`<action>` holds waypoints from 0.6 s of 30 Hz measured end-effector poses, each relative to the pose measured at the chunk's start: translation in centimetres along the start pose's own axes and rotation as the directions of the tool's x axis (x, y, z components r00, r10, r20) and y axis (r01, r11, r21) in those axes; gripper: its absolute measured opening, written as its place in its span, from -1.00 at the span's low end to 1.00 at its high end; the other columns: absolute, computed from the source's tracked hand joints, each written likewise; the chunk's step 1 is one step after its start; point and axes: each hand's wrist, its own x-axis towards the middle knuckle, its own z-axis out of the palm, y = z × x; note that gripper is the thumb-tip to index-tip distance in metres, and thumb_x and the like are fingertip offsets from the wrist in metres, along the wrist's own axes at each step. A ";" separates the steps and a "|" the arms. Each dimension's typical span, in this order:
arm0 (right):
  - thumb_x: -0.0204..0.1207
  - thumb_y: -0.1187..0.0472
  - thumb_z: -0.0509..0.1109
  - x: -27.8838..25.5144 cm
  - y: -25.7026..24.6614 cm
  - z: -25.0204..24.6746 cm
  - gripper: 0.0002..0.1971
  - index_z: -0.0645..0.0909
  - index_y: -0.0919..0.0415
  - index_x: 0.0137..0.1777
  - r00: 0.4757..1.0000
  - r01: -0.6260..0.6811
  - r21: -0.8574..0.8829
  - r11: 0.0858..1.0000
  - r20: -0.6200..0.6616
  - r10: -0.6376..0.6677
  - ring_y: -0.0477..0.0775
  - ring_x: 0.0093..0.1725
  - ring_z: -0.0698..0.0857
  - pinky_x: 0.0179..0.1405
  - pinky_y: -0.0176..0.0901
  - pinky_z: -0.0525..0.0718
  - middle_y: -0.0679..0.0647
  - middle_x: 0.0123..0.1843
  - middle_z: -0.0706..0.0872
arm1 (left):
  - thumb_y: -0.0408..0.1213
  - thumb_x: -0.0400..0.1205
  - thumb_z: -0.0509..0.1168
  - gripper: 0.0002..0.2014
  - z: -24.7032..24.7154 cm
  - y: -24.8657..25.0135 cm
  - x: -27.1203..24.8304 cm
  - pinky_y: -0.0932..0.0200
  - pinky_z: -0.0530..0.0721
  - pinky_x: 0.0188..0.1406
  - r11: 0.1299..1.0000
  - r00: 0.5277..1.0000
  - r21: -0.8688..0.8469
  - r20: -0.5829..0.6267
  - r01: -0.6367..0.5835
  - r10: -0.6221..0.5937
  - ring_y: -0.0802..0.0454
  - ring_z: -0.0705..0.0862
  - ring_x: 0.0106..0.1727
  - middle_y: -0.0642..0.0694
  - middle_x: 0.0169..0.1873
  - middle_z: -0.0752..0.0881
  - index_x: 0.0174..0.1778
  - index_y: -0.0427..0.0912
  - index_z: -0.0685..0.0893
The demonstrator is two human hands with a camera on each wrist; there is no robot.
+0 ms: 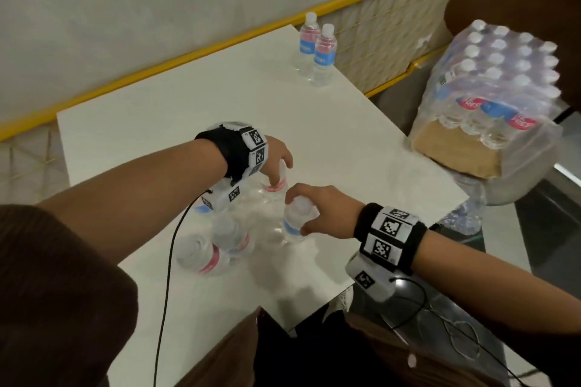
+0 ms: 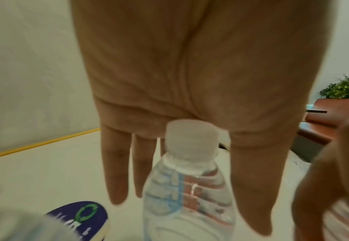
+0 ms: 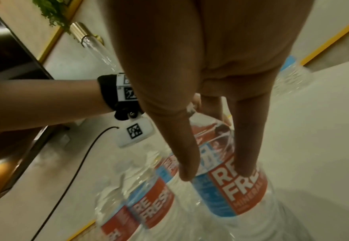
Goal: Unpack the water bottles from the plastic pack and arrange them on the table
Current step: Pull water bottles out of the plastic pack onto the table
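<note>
Water bottles crowd together in loose clear plastic wrap (image 1: pixel 267 229) on the white counter (image 1: pixel 151 122), right under my fingers. My right hand (image 1: pixel 327 210) curls its fingers round the shoulder of one upright bottle (image 1: pixel 295 223), thumb on the near side; the right wrist view shows two fingers lying down its red and blue label. My left hand (image 1: pixel 276 157) reaches down over another bottle (image 2: pixel 190 187) just beyond that one; its fingers hang straight beside the white cap, and I cannot tell whether they grip it. Two more bottles (image 1: pixel 213 251) stand nearer my body than either hand. Far past my fingers, two unpacked bottles (image 1: pixel 316 50) stand side by side. Off to my right sits a full wrapped pack (image 1: pixel 490 85).
</note>
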 end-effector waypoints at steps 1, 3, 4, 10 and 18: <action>0.31 0.19 0.55 0.3 -0.8 0.8 -0.48 0.48 -0.04 0.26 0.999 0.020 -0.007 1.000 0.028 -0.020 0.16 0.08 0.63 0.08 0.04 0.65 0.08 0.15 0.67 | -0.06 0.55 0.37 -0.39 0.4 -0.6 -0.4 0.08 0.45 0.34 1.000 1.000 -0.004 -0.013 0.001 -0.001 -0.07 0.45 0.47 -0.04 0.50 0.42 0.54 0.03 0.38; 0.31 0.22 0.55 0.5 -1.9 1.9 -0.47 0.48 -0.02 0.27 0.996 0.052 -0.038 0.998 0.075 -0.049 0.16 0.13 0.62 0.12 0.07 0.64 0.08 0.19 0.66 | -0.05 0.58 0.32 -0.43 0.6 -1.1 -1.0 0.04 0.43 0.38 1.000 0.999 -0.006 -0.034 -0.005 0.005 -0.09 0.44 0.48 -0.05 0.50 0.43 0.54 0.06 0.38; 0.30 0.23 0.56 0.4 -2.5 2.5 -0.46 0.48 -0.01 0.27 0.993 0.076 -0.044 0.996 0.092 -0.072 0.15 0.15 0.61 0.13 0.06 0.63 0.07 0.20 0.65 | -0.07 0.58 0.32 -0.44 0.7 -1.4 -1.4 0.03 0.44 0.37 1.000 0.999 -0.008 -0.033 -0.014 0.014 -0.09 0.45 0.46 -0.06 0.50 0.44 0.53 0.08 0.39; 0.30 0.28 0.57 0.5 -5.0 5.8 -0.40 0.50 0.05 0.35 0.980 0.163 -0.013 0.987 0.115 -0.161 0.14 0.27 0.56 0.26 0.04 0.57 0.09 0.29 0.61 | -0.34 0.50 0.41 -0.45 1.4 -1.2 -2.9 0.21 0.45 0.02 0.994 0.989 0.049 0.117 -0.097 0.091 0.00 0.52 0.38 0.00 0.48 0.47 0.41 0.15 0.56; 0.45 0.07 0.52 0.0 -5.3 6.6 -0.23 0.19 0.00 0.59 0.991 -0.027 0.005 1.000 0.134 0.026 0.21 0.31 0.59 0.24 -0.08 0.54 0.21 0.44 0.51 | -0.03 0.59 0.32 -0.43 1.9 -1.0 -4.1 0.10 0.42 0.37 0.990 0.993 0.121 0.100 -0.068 0.056 -0.03 0.43 0.50 -0.02 0.52 0.42 0.54 0.13 0.36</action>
